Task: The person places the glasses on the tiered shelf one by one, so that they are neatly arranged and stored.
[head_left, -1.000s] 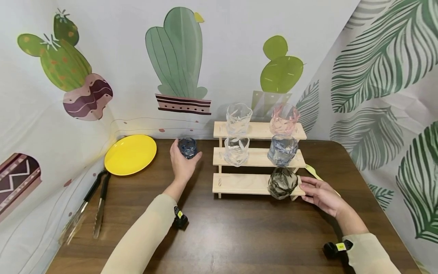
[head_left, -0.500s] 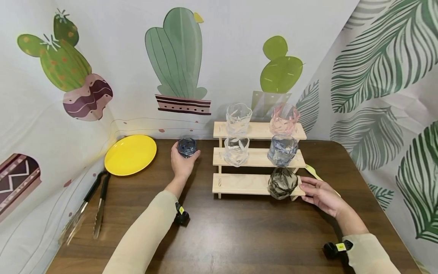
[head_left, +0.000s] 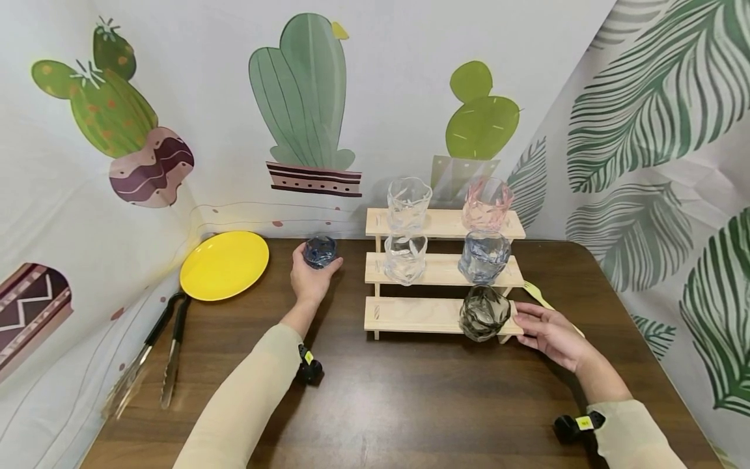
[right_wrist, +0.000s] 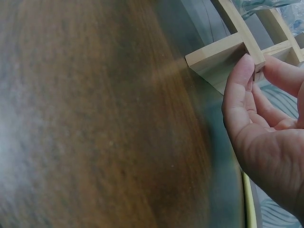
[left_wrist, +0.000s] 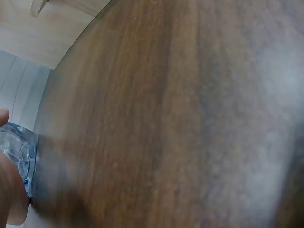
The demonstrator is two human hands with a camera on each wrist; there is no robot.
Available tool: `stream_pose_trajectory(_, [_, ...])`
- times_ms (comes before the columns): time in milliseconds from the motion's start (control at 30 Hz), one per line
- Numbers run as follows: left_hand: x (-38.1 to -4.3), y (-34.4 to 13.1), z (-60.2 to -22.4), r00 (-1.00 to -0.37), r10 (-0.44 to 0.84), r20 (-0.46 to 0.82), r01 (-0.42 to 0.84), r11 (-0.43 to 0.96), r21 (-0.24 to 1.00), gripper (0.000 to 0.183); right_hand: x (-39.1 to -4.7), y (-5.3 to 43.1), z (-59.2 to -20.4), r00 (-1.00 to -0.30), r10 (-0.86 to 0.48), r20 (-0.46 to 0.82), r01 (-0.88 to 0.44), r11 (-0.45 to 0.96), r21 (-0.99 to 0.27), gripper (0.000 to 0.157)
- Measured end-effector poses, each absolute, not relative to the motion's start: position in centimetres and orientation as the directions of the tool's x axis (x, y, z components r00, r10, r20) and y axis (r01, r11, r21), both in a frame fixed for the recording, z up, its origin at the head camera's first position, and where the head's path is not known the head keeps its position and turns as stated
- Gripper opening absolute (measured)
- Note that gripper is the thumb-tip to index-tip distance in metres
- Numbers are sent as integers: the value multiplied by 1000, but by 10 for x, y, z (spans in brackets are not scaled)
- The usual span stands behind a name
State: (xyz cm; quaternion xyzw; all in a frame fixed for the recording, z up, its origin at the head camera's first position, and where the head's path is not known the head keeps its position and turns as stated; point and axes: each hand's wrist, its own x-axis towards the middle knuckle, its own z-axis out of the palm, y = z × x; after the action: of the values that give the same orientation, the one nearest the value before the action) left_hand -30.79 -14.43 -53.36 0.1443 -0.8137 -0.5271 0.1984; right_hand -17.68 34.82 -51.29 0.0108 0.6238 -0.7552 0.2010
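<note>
My left hand grips a dark blue glass near the back edge of the table, left of a three-tier wooden shelf. In the left wrist view only part of that glass shows, at the left edge, with fingers around it. Whether its base touches the table cannot be told. At the right end of the lowest tier, my right hand pinches the board between thumb and fingers, plain in the right wrist view. Beside those fingers a smoky grey glass sits on the same tier.
Clear glasses and a light blue glass occupy the middle tier; another clear glass and a pink glass are on top. A yellow plate and tongs lie left. A pale green fork lies behind my right hand.
My left hand and the dark blue glass have shifted slightly left and are nearly still over the last half second. My right hand and the shelf have not moved.
</note>
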Motion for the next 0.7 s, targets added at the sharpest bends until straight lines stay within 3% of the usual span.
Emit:
stream_pose_trajectory(400, [-295, -152, -522, -887, -414, 204, 1, 441, 898, 90, -176, 348, -513, -919, -289, -268, 318, -141, -938, 25])
stream_pose_trajectory(700, [-263, -155, -504, -923, -309, 230, 56, 481, 875, 89, -177, 348, -513, -918, -307, -250, 311, -168, -935, 27])
